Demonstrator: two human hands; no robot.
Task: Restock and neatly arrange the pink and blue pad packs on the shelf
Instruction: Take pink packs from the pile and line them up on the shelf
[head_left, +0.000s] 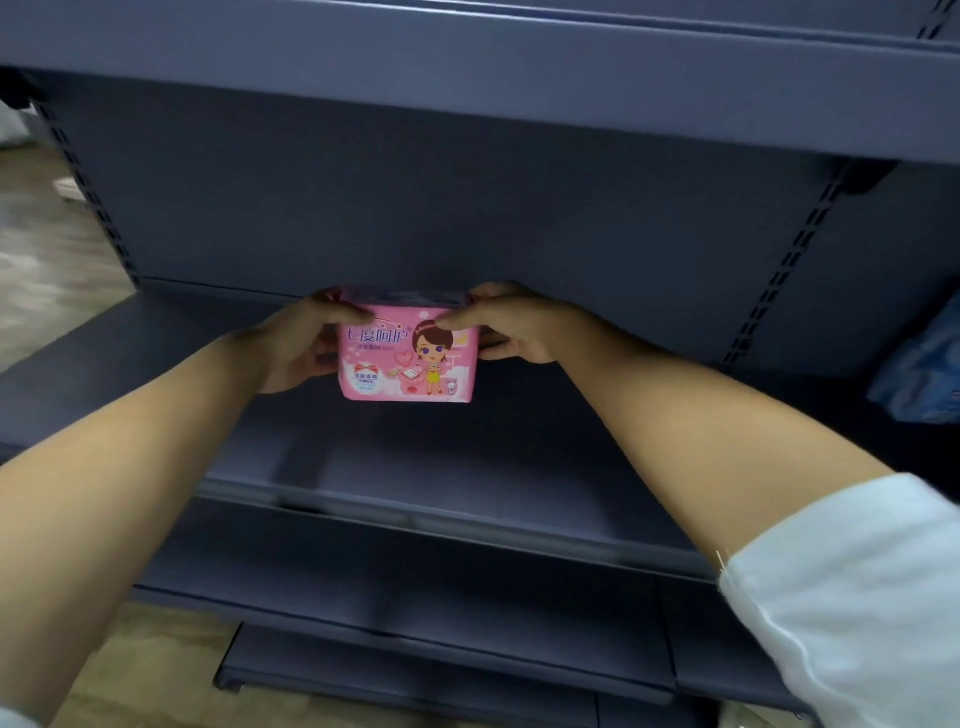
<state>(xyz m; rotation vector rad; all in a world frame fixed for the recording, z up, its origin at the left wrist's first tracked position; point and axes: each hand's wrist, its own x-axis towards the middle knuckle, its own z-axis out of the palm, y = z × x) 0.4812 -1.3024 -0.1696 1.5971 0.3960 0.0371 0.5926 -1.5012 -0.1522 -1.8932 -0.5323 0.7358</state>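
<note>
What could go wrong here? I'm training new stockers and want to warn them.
1. The pink pack is soft and pinched only at its upper corners by the left hand and right hand; with nothing beside it on the shelf, it may topple once released.
2. It sits mid-shelf, so the row may start crooked.
3. The blue packs lie heaped at the right, so colours could end up mixed.
</note>
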